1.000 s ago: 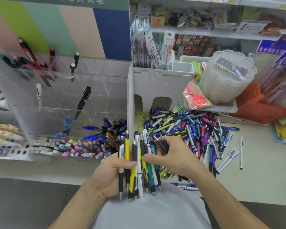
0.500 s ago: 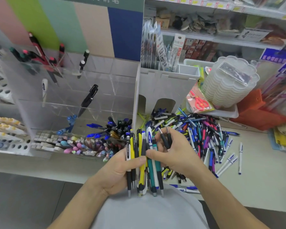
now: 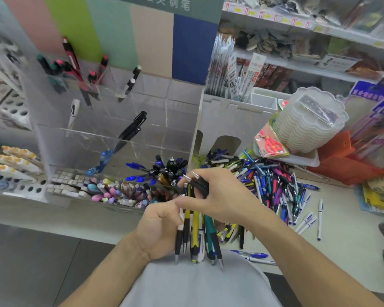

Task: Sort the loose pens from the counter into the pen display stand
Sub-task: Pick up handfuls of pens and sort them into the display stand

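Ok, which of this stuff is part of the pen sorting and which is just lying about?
Job:
pen bundle in left hand
two black pens in right hand
pen pile on the counter
display stand

Lying about:
scissors pack
stacked clear boxes
refill packs

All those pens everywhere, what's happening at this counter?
A person is sorting pens. The left hand grips a bundle of pens upright, while the right hand holds two black pens just above it. A big pile of loose pens lies on the counter to the right. The clear pen display stand behind holds only a few pens in its upper compartments.
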Demonstrator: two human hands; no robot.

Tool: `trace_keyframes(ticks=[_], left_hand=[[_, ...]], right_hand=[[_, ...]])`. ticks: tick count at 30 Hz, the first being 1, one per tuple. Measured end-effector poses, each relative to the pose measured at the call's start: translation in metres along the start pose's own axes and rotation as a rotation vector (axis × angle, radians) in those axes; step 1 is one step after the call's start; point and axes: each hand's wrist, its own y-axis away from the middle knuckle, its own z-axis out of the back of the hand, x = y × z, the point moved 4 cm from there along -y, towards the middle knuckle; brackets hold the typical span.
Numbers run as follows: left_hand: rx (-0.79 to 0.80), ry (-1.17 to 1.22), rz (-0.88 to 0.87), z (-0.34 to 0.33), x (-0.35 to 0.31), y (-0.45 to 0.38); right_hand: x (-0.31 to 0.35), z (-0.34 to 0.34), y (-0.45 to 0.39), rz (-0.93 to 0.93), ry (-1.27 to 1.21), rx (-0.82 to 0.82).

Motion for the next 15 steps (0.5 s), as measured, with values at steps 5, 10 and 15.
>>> trace_keyframes(ticks=[5, 10, 15], left_hand=[[0.15, 0.187, -0.009, -0.003, -0.002, -0.001], [-0.107, 0.006, -0.005, -0.009, 0.003, -0.004], [-0.189, -0.034, -0.047, -0.01, 0.001, -0.002]], right_hand=[[-0.005, 0.004, 0.001, 0.017, -0.058, 0.026], [-0.019, 0.007, 0.005, -0.105, -0.426, -0.031], [-0.014, 0.009, 0.008, -0.005, -0.069, -0.076]])
